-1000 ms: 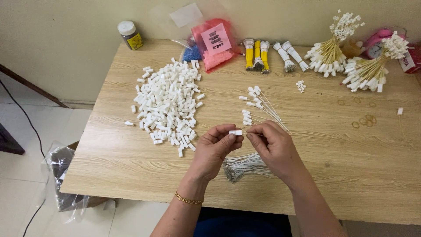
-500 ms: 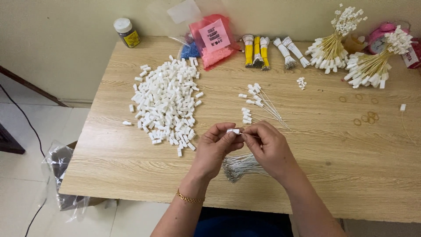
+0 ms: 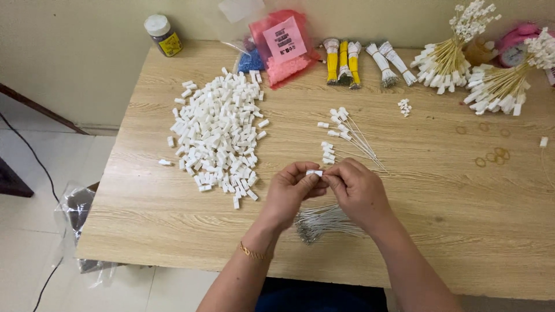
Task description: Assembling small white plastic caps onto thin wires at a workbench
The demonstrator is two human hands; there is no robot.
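Observation:
My left hand (image 3: 292,193) pinches a small white plastic connector (image 3: 314,173) between thumb and fingers. Touching it from the right, my right hand (image 3: 358,190) has its fingertips closed against the connector's end; a thin wire in that hand is too fine to make out. Both hands hover over the wooden table (image 3: 439,219), just above a loose bundle of thin white wires (image 3: 324,222). To the left lies a big pile of white connectors (image 3: 217,141). Beyond the hands lie several finished wires with white connectors (image 3: 347,138).
Along the back edge stand a small jar (image 3: 162,34), a red bag of beads (image 3: 284,49), yellow and white wire bundles (image 3: 361,60), and bunches of yellow wires with white connectors (image 3: 480,75). Rubber bands (image 3: 491,153) lie at the right. A plastic bag (image 3: 78,211) lies on the floor.
The hands stay together on the connector with only slight finger movement. The view has shifted a little.

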